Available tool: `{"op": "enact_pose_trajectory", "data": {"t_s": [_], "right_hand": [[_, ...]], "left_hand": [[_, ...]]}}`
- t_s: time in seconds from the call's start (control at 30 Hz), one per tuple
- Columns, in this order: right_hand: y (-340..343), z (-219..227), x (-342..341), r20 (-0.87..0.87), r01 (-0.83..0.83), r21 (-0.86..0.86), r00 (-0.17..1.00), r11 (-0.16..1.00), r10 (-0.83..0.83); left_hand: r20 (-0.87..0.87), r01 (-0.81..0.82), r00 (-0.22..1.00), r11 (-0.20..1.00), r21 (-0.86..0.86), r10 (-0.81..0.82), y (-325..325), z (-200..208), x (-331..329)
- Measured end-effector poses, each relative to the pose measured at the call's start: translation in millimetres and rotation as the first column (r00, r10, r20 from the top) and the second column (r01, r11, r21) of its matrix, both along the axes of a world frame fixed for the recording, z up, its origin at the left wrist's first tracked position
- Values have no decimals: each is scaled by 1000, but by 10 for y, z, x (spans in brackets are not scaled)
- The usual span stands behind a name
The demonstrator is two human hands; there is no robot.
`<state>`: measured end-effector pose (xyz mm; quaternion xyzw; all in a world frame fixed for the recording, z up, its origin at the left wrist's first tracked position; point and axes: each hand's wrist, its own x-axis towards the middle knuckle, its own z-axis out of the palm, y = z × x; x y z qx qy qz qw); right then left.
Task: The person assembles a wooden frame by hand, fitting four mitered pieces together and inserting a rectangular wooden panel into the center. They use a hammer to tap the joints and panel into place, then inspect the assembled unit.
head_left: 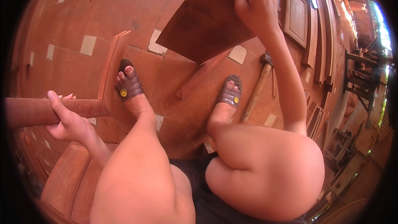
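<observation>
At the left, my left hand [68, 120] is closed round a reddish-brown wooden rail [33, 112], thumb on top. The rail meets a second, upright wooden piece [108, 68] at a corner, so the two look like part of a frame. Up at the top right of centre, my right hand [257, 6] grips the edge of a dark brown wooden panel [199, 20]. That panel is tilted above the floor, its lower corner pointing toward my feet. Part of the right fingers is hidden behind the panel's edge.
A hammer [257, 87] with a wooden handle lies beside my right sandal [232, 93]. Another strip of wood [203, 74] rests on the tiled floor between my feet. A framed panel [295, 15] and long boards [321, 29] lie at the right. Curved wooden pieces [68, 178] are at the lower left.
</observation>
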<state>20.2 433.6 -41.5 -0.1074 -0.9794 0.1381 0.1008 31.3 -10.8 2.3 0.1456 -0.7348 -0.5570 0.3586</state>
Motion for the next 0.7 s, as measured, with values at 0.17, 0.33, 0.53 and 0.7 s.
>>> {"op": "enact_pose_trajectory", "data": {"t_s": [0.17, 0.33, 0.53, 0.7], "right_hand": [[20, -324, -646, 2, 71, -12, 997, 997, -71], [-57, -1179, -483, 189, 106, -159, 979, 982, -75], [-287, -1488, -70, 233, 45, -85, 972, 995, -24], [-378, -1483, 36, 187, -44, 47, 982, 998, 35]], "left_hand": [[-6, 20, 1000, 999, 40, -20, 85, -1, 14], [47, 87, 995, 996, 31, -89, 160, -81, 65], [97, 161, 983, 987, -16, -159, 281, -192, 49], [152, 164, 976, 986, -37, -157, 480, -199, 75]]}}
